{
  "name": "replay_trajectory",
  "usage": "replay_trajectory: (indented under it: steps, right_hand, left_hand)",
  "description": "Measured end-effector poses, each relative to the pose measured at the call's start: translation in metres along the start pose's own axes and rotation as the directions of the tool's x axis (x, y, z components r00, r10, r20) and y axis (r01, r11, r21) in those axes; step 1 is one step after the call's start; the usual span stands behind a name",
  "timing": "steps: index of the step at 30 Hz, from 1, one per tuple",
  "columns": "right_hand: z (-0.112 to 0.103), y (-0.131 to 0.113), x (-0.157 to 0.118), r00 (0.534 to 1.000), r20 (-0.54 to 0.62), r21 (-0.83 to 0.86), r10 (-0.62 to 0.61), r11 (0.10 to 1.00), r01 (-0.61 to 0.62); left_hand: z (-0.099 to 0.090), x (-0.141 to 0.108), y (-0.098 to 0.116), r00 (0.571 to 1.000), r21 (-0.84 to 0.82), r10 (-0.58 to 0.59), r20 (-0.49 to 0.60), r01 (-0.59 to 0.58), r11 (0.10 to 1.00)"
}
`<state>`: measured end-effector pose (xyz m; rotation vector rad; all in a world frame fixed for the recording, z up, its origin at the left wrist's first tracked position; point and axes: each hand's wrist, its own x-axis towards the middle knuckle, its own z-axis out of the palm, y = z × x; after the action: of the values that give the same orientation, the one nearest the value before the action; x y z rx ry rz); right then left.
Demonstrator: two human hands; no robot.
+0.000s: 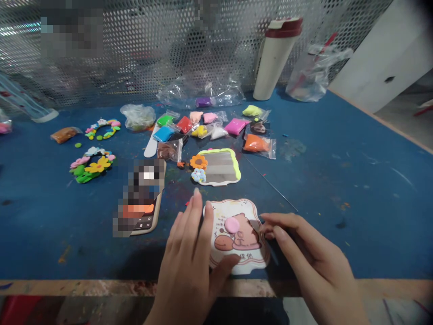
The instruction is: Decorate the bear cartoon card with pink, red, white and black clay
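From my end, the far left of the blue tabletop (338, 180) shows me a bag of brown clay (64, 134), with two flowered rings near it, the upper ring (88, 132) behind the lower ring (79, 171). Next I see the phone (156, 212), lying face up, and a crumpled bag (138, 117) farther back. A white stick (151, 145) lies partly under the blue packet (163, 133), at the left side of a cluster of colored clay packets.

Nearer me, the left hand (189, 248) is spread fairly wide, fingers extended along the card's left side and thumb over its lower part. The mirror (219, 167) lies just beyond the card, with orange and blue flowers on its left edge and a yellow-green strip along its top and right.

The card (250, 266) lies flat between the hands, a pink disc (232, 225) on its printed picture. The right hand (269, 225) is narrow, fingertips close together at the card's right edge; I cannot tell whether they pinch anything. A thin rod (275, 189) lies beyond that hand. Behind stand the tumbler (272, 63) and, farther right, a clear bag (309, 79) with a red straw (329, 41).
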<state>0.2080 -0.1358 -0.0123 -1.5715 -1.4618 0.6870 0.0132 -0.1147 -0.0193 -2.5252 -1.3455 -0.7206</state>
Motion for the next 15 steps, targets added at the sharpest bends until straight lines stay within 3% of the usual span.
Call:
replay_trajectory:
  steps: [3, 7, 11, 15]
  right_hand:
    - [0.005, -0.001, 0.006, 0.996, -0.012, -0.087, -0.089, 0.992, 0.088]
    - [0.017, -0.006, 0.015, 0.960, 0.130, -0.268, -0.247, 0.924, 0.274]
    - [0.028, -0.008, 0.019, 0.914, 0.272, -0.392, -0.301, 0.833, 0.391]
    - [0.028, -0.007, 0.018, 0.896, 0.306, -0.410, -0.321, 0.805, 0.428]
  left_hand:
    - [0.003, -0.002, -0.002, 0.999, 0.008, -0.035, -0.018, 0.035, 0.999]
    - [0.008, -0.002, -0.005, 0.999, -0.012, 0.029, 0.027, -0.029, 1.000]
    - [0.009, -0.003, -0.006, 1.000, -0.032, 0.026, -0.003, -0.026, 0.999]
    - [0.009, -0.004, -0.005, 1.000, -0.053, 0.016, -0.006, -0.016, 0.998]
